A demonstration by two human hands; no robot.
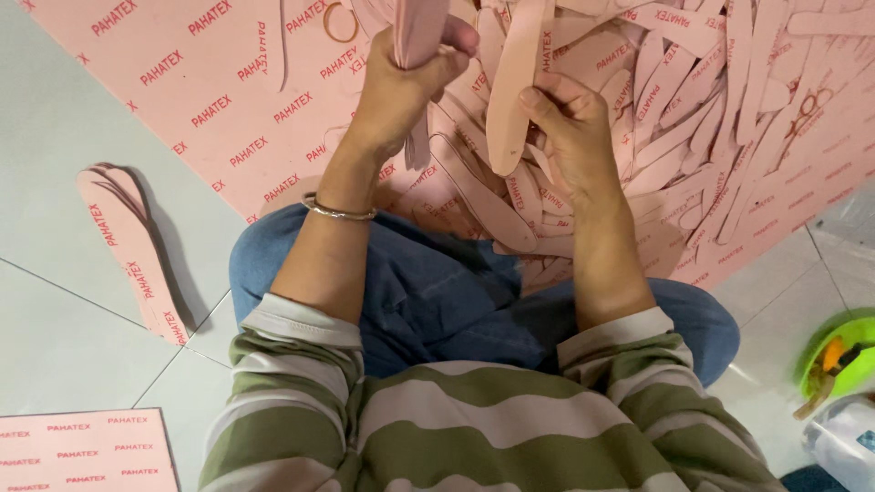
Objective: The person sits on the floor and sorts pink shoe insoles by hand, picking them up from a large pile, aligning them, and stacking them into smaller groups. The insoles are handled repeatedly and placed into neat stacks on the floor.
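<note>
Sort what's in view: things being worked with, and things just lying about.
In use: left hand gripping bunched pink insole-shaped cutouts; right hand holding one pink cutout; heap of pink cutouts.
Lying about: stacked pink cutouts on floor; green plastic container; pink printed sheet.

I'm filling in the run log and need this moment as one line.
left hand: grips pink strips | right hand: holds pink insole piece | pile of cut pieces ahead on pink sheet

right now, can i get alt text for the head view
Seen from above, the left hand grips a bunch of pink sole-shaped cutouts while the right hand holds a single pink cutout, over a pile of cutouts on the floor.
</note>
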